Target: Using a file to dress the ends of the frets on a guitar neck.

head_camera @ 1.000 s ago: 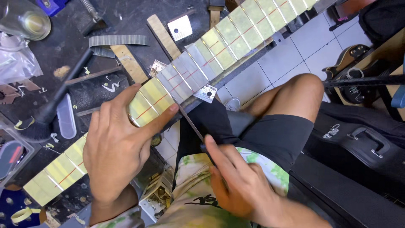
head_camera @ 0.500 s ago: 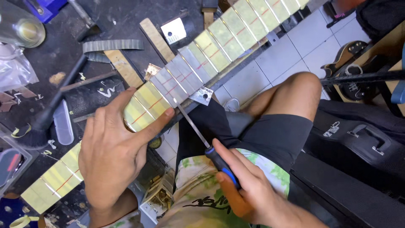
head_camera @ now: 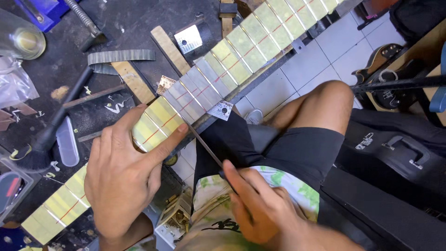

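While the left hand (head_camera: 123, 179) presses flat on the taped guitar neck (head_camera: 195, 93) lying across the dark workbench (head_camera: 134, 18), fingers spread wide, the right hand (head_camera: 260, 204) grips a thin metal file (head_camera: 204, 142) — tip at the neck's near edge. Since a moment ago the file has slid along the edge, and the view has drifted — the neck's place under the palm is unchanged.
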